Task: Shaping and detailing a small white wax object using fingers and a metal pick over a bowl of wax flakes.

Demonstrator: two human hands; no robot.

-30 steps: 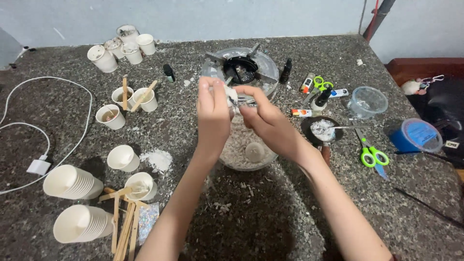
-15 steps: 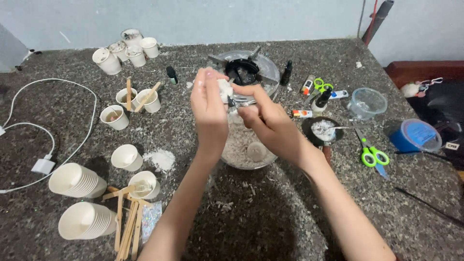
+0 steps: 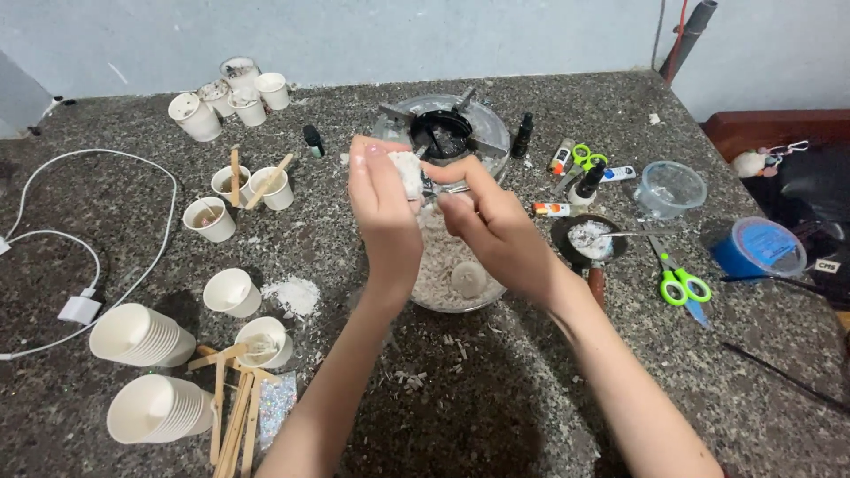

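My left hand is raised over a clear glass bowl that holds pale wax shavings and a round lump. Its fingers pinch a white wax chunk. My right hand is closed on a thin metal tool, whose tip lies against the chunk. Both hands hover above the bowl, just in front of a small gas burner. Loose shavings are scattered on the speckled stone counter in front of the bowl.
Right of the bowl: a black pan with white wax and a spoon, green scissors, a clear tub, a blue-lidded tub. Left: paper cups, two cup stacks, wooden sticks, a white cable.
The white chunk has shifted slightly left and is turned more into view in my left fingers. My right hand has stayed close against it with the tool.
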